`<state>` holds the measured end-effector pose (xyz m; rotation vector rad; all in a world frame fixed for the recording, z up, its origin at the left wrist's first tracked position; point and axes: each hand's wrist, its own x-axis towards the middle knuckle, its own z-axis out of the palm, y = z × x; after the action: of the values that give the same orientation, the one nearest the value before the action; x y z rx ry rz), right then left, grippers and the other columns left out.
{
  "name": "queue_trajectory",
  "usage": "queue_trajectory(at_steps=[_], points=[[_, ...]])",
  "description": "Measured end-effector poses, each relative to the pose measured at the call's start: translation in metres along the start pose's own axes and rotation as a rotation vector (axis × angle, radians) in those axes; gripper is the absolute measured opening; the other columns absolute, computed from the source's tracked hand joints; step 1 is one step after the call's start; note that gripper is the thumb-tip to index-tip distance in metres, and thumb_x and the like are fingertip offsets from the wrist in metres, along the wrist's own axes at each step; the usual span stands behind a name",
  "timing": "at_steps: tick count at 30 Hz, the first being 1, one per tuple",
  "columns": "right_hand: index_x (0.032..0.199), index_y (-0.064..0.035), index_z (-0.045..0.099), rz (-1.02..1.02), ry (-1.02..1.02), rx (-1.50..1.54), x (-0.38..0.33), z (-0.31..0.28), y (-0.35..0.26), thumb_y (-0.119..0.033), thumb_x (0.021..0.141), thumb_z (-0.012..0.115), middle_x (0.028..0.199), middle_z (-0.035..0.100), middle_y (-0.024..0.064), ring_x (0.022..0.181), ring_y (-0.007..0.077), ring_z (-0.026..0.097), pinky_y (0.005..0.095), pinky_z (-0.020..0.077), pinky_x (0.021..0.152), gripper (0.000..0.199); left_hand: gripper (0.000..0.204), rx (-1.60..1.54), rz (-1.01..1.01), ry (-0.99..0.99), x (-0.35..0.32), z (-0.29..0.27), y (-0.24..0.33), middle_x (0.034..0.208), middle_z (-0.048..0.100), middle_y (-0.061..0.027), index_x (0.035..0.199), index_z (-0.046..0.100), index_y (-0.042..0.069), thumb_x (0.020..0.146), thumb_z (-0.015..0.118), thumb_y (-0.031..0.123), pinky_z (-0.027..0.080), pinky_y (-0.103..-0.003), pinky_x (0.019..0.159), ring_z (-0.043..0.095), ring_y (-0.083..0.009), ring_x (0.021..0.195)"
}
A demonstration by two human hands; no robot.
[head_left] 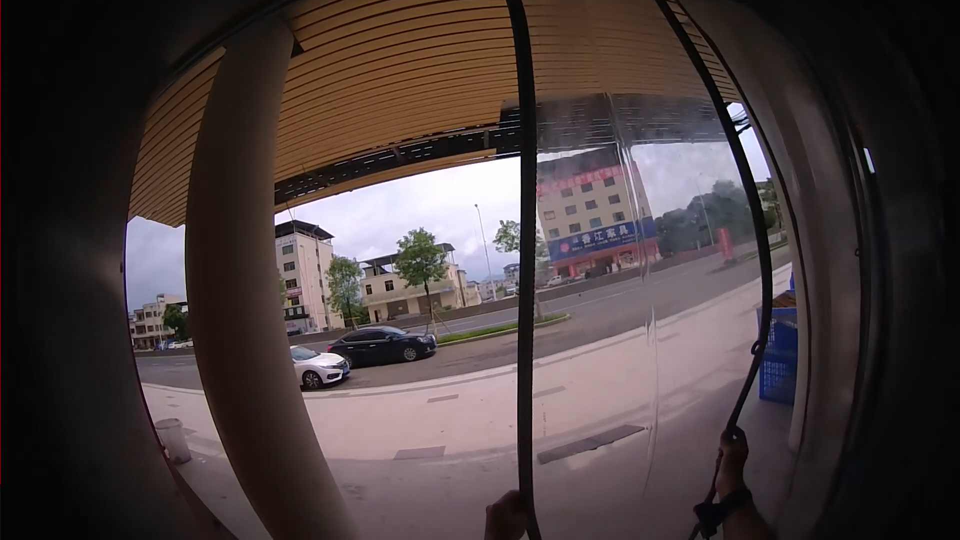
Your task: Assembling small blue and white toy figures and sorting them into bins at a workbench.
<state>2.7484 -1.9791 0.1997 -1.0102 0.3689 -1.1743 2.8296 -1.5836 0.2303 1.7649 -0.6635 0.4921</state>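
Observation:
A tall clear panel (650,270) stands in front of me, with pale streaks and a hazy patch across it. Along its left side runs a long dark edge bar (527,270); my left hand (507,515) is closed at the foot of this bar, partly cut off by the lower border. The dark edge bar on the right (752,190) curves down and has a small bump partway. My right hand (733,460), with a dark band on the wrist, has its fingers wrapped round this right bar. Whether the panel is glass or plastic film, I cannot tell.
A thick round column (235,310) rises on the left, beside a pale bin (173,440). Blue crates (778,360) are stacked at the right by a wall. Beyond the pavement (420,420), a white car (320,367) and a black car (383,345) stand on the road.

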Motion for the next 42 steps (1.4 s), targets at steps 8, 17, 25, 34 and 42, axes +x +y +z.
queue_trajectory(at_steps=[8,17,25,34,42], points=[[0.097,-0.0087,0.053,0.251,-0.268,0.127,-0.165,0.121,0.037,-0.023,0.088,0.054,0.056,0.038,-0.0043,0.043,0.0067,0.034,0.0221,0.0277,0.041,0.017,0.009,0.385,-0.006,0.225,-0.022,-0.202,-0.034,0.073,0.062,-0.0172,0.085,0.061,0.005,0.080,0.054,0.009,0.049,-0.041,0.062,0.061,-0.0359,0.074],[0.138,-0.0041,0.019,-0.953,0.063,-0.587,-0.265,0.152,-0.016,-0.017,0.080,0.050,0.141,0.022,0.0157,0.131,0.0313,0.019,0.0456,0.0157,0.106,0.067,0.023,0.584,-0.049,0.506,-0.076,-0.463,-0.062,0.079,0.064,-0.0161,0.088,0.062,0.002,0.073,0.046,-0.004,0.049,-0.035,0.067,0.063,-0.0305,0.078],[0.130,-0.0014,0.035,-1.074,-0.009,-0.921,-0.356,0.160,-0.053,-0.021,0.078,0.064,0.113,0.050,0.0163,0.101,0.0256,0.051,0.0381,0.0443,0.075,0.062,0.013,0.542,-0.241,0.690,-0.163,-0.622,-0.137,0.082,0.060,-0.0173,0.086,0.058,0.001,0.075,0.053,0.003,0.044,-0.038,0.072,0.058,-0.0329,0.081],[0.106,0.0014,0.056,-0.697,-1.036,-0.115,-0.464,0.130,-0.116,-0.003,0.079,0.059,0.081,0.064,0.0131,0.072,0.0193,0.062,0.0299,0.0494,0.064,0.027,0.054,0.665,-0.383,0.877,-0.194,-0.587,-0.171,0.124,0.039,-0.0189,0.127,0.032,-0.001,0.076,0.047,-0.005,0.037,-0.039,0.093,0.042,-0.0318,0.112],[0.135,-0.0063,0.019,-0.518,-0.741,-0.392,-0.389,0.184,-0.037,-0.041,0.069,0.075,0.128,0.029,0.0158,0.116,0.0288,0.034,0.0425,0.0334,0.092,0.093,0.058,0.116,0.022,0.446,-0.114,-0.312,0.050,0.122,0.042,-0.0141,0.128,0.034,0.006,0.080,0.064,0.019,0.044,-0.034,0.084,0.046,-0.0239,0.108]])
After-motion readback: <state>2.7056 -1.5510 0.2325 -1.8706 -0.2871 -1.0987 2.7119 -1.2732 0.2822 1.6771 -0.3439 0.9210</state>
